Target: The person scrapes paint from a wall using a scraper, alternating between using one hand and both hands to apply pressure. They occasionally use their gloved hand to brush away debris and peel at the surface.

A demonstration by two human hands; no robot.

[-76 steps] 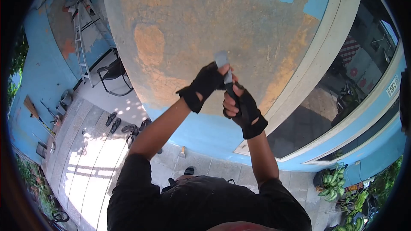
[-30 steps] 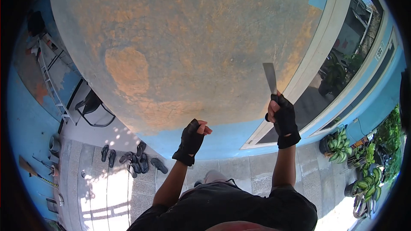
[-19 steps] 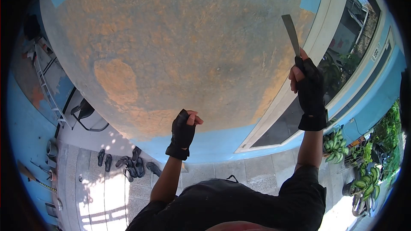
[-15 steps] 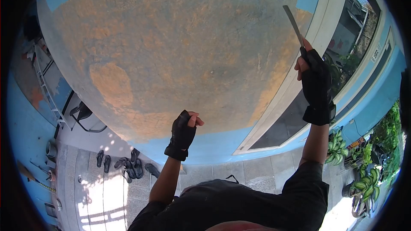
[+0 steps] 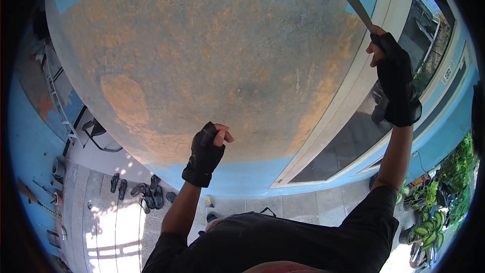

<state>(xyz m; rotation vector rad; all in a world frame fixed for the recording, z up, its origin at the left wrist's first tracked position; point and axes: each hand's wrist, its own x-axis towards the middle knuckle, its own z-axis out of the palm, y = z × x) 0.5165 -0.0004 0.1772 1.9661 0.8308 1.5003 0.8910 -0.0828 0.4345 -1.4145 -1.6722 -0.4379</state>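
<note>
My right hand [image 5: 394, 73], in a black fingerless glove, is raised at the upper right and closed round the handle of a scraper [image 5: 357, 8]. The flat grey blade points up and left, near the edge of the remaining blue paint beside the white frame [image 5: 348, 83]. Whether the blade touches the wall I cannot tell. My left hand [image 5: 206, 152], gloved the same way, is held low before the wall [image 5: 227, 65] with its fingers curled together; whether anything is in them is hidden. The wall shows bare grey and orange patches, with blue paint above and below.
A ladder [image 5: 58, 98] and a black chair [image 5: 96, 130] stand at the left. Several dark sandals [image 5: 147, 194] lie on the paving. A broom [image 5: 28, 192] leans at the far left. Potted plants [image 5: 429, 230] are at the lower right, below a glass window [image 5: 338, 146].
My right hand has risen and moved right with the scraper, away from my left hand. My left hand has let go of the blade and dropped lower. The view has shifted.
</note>
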